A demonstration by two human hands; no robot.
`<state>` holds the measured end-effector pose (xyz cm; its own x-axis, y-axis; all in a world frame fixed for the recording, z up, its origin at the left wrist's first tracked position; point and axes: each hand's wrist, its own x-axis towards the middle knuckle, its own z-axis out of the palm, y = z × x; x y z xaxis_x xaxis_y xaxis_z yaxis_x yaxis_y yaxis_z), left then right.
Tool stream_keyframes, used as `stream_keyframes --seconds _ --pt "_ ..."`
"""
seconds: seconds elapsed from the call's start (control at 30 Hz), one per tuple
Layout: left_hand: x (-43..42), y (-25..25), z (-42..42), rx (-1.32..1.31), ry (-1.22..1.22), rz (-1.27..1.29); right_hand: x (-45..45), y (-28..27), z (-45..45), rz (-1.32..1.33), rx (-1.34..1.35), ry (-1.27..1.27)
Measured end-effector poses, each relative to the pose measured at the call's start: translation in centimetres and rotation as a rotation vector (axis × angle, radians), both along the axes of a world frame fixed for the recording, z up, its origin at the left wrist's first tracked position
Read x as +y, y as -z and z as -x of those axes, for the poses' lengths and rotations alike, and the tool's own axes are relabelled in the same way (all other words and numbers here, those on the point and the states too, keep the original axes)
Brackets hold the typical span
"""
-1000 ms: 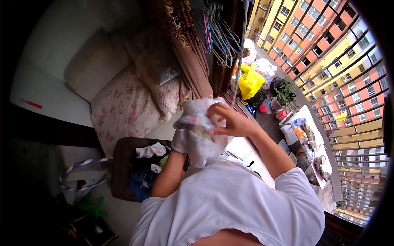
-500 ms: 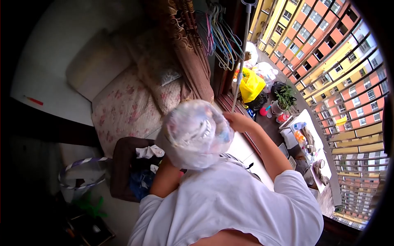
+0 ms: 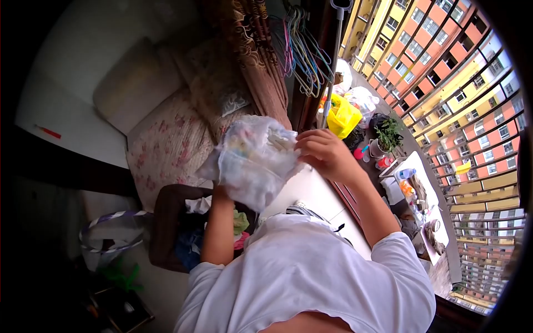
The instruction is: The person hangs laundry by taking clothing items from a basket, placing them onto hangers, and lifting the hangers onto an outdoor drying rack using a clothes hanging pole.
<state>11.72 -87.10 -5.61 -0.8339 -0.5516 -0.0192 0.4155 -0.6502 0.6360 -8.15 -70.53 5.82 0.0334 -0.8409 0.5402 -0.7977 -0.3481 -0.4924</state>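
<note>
One crumpled, translucent white plastic bag [image 3: 251,169] is seemingly pinched at its edge by the right hand [image 3: 328,155]; the left hand is hidden behind it, grip impossible to tell.

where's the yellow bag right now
In the head view, the yellow bag is in the upper half, right of centre, just above the right hand and left of the plant.

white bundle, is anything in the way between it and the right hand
Nothing visible stands between the right hand and the white bundle; the hand is right at its edge. The left hand is hidden by the bundle, so that side cannot be judged.
</note>
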Motion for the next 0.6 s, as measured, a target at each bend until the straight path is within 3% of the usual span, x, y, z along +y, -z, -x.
stream_keyframes --seconds 0.03,0.1,0.17,0.2,0.23,0.27,0.3,0.37,0.43,0.5,0.53,0.6 --pt "-0.7 0.0 -0.4 -0.037 0.004 0.025 0.3 -0.4 0.6 0.043 0.013 -0.007" --pt "-1.5 0.9 -1.4 -0.204 0.032 0.115 0.6 -0.5 1.1 0.055 -0.223 -0.025" --pt "-1.8 2.7 -2.5 -0.706 0.137 0.288 1.3 -0.1 1.3 -0.129 -0.627 0.031" --pt "-2.4 3.5 -2.6 -0.993 0.297 0.517 0.8 0.8 1.8 -0.227 -0.666 0.034" --pt "-3.4 7.7 -3.5 -0.992 0.291 0.931 0.1 2.4 2.6 -0.327 -0.708 0.040" --pt "-2.9 6.8 -3.2 -0.973 0.282 0.836 -0.7 6.0 3.5 -0.331 -0.150 0.038" --pt "-2.5 4.8 -2.5 -0.952 0.271 0.749 -0.6 7.4 3.2 -0.352 0.188 0.173" --pt "-0.3 0.7 -0.5 -0.636 0.179 0.572 -0.6 6.8 0.9 -0.339 0.050 0.178" --pt "2.1 -2.7 1.6 -0.318 0.229 0.836 -0.7 6.4 -1.3 -0.297 -0.071 -0.044" --pt "4.5 -5.5 2.9 -0.206 0.256 1.130 -0.6 5.1 -2.5 -0.328 0.014 -0.138" --pt "4.4 -5.1 3.0 -0.207 0.259 1.128 -0.5 4.6 -2.4 -0.353 -0.008 -0.160" --pt "4.0 -4.0 3.3 -0.380 0.630 1.304 -0.3 2.9 -1.7 -0.488 -0.058 -0.198"
